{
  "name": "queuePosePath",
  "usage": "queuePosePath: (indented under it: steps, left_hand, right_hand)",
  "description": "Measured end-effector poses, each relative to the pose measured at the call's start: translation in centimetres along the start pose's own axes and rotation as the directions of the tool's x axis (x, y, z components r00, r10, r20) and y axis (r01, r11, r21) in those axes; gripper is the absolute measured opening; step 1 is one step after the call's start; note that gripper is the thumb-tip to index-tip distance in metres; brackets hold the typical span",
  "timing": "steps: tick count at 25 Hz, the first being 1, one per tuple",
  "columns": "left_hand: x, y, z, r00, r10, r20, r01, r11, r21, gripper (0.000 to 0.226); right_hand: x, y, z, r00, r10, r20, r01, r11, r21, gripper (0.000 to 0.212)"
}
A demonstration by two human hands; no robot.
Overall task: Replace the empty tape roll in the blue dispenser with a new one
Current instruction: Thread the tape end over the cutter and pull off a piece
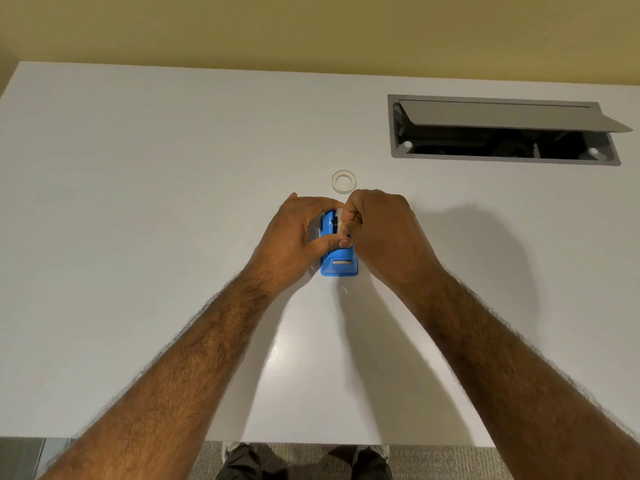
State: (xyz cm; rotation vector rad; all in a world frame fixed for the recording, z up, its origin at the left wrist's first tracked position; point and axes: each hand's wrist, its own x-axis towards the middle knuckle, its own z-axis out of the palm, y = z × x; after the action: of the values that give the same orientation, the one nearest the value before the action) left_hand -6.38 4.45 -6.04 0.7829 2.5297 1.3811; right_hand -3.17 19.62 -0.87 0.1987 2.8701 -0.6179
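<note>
Your left hand [298, 230] grips the blue plastic tape dispenser [338, 266]; your right hand [381, 230] has its fingers curled at the dispenser's top, hold unclear. A small white ring [334, 181] lies just beyond.

An office: a plain white desk [138, 202] with a grey flip-lid cable hatch [502, 129] near its far right corner, above grey carpet [433, 462].
</note>
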Motion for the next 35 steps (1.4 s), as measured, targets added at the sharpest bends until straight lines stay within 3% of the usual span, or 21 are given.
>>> queuePosePath:
  steps: [2,7,13,18,28,32,35]
  left_hand:
    - [0.0,0.0,0.0,1.0,-0.004,-0.001,0.004,1.0,-0.001,0.045]
    - [0.0,0.0,0.0,1.0,0.001,-0.011,-0.001,1.0,-0.019,0.047]
    - [0.0,0.0,0.1,1.0,0.017,-0.003,-0.017,1.0,-0.009,0.044]
    - [0.0,0.1,-0.1,1.0,0.015,0.005,-0.015,1.0,0.015,0.044]
    - [-0.2,0.2,-0.1,1.0,0.018,-0.001,-0.018,1.0,-0.018,0.041]
    - [-0.1,0.1,-0.1,1.0,-0.016,-0.021,0.016,1.0,0.003,0.042]
    - [-0.1,0.2,-0.1,1.0,-0.027,-0.012,0.027,1.0,0.014,0.043]
  right_hand:
    - [-0.1,0.2,0.4,1.0,-0.002,0.009,0.002,1.0,0.004,0.02]
    - [-0.5,-0.1,0.5,0.982,-0.095,-0.165,0.103,0.994,0.045,0.012]
    - [0.6,0.2,1.0,0.998,-0.045,-0.038,0.046,0.998,0.034,0.018]
    - [0.3,-0.4,0.8,0.997,-0.043,-0.069,0.044,0.999,0.011,0.009]
    - [-0.4,-0.6,0.2,0.996,-0.063,-0.067,0.065,0.997,0.028,0.011]
    - [-1.1,0.0,-0.5,0.982,-0.044,-0.183,0.069,0.989,0.134,0.005]
    - [-1.0,0.1,-0.9,0.99,-0.064,-0.127,0.065,0.998,0.001,0.015]
